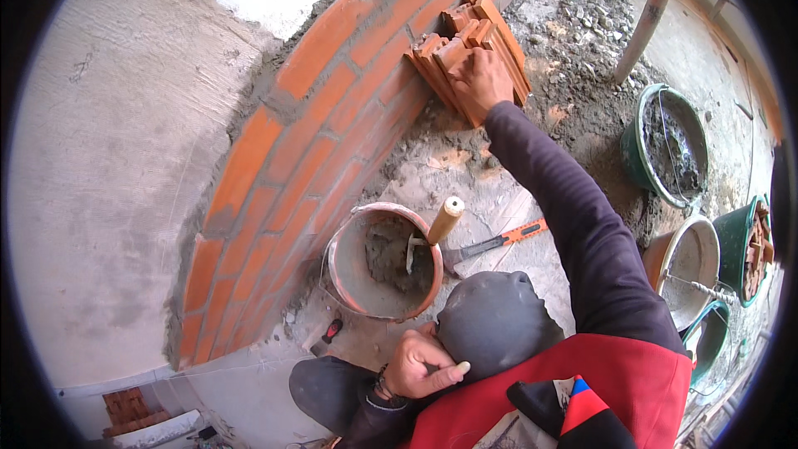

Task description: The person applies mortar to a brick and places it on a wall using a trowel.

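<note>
My right hand reaches far forward, its fingers closed on a brick in a small pile of orange bricks beside the wall. Some pieces in the pile look broken or grooved. My left hand is curled and rests against my dark knee, with no object visible in it. Between my knees and the brick wall stands a bucket with grey mortar inside. A trowel with a wooden handle leans in that bucket. A hammer with an orange and black handle lies on the floor to its right.
To the right stand a green bucket of grey mix, a pale bucket and a green bucket of brick pieces. Rubble covers the floor beyond the pile, near a slanted pole. A small red-handled tool lies near my left knee.
</note>
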Tool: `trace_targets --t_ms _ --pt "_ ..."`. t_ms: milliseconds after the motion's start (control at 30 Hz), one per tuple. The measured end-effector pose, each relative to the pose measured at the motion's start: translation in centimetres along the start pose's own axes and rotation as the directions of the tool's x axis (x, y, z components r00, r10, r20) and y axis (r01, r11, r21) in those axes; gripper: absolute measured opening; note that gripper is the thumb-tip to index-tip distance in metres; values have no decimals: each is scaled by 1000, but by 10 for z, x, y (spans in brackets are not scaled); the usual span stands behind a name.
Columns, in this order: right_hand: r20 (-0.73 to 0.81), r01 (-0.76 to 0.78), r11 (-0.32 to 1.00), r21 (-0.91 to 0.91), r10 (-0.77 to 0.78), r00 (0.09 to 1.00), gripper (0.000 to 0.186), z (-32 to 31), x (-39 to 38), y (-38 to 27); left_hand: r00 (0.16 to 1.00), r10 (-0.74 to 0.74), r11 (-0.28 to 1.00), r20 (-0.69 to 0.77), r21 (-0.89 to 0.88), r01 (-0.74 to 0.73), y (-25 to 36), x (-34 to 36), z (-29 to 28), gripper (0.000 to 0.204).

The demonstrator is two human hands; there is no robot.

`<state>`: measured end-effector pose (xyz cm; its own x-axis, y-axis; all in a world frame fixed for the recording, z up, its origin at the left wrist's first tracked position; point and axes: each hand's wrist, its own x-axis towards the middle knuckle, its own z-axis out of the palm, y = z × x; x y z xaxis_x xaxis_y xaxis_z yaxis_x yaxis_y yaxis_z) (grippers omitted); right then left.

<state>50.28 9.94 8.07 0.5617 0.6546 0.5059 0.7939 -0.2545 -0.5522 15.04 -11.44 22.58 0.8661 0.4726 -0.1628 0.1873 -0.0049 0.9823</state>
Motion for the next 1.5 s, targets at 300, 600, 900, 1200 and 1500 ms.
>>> trace_targets --t_ms 300,600,900,1200,1500 --pt "133 44 632 774 -230 964 64 -185 8 -47 847 334 905 -413 391 -166 20 38 -40 22" --pt "168 136 327 935 -747 643 75 -212 -17 -199 705 483 875 -519 313 -369 31 75 -72 84" --pt "868 909 350 228 -495 -27 35 -102 -117 -150 640 13 548 -769 -530 -648 -9 1 -74 73" --pt "814 708 657 259 -543 206 18 -160 -98 -107 359 -272 775 -893 -425 -468 -35 -24 -57 71" --pt "763 463 872 158 -405 503 23 -107 -240 9 369 -366 636 -855 -519 -571 -53 -21 -68 68"
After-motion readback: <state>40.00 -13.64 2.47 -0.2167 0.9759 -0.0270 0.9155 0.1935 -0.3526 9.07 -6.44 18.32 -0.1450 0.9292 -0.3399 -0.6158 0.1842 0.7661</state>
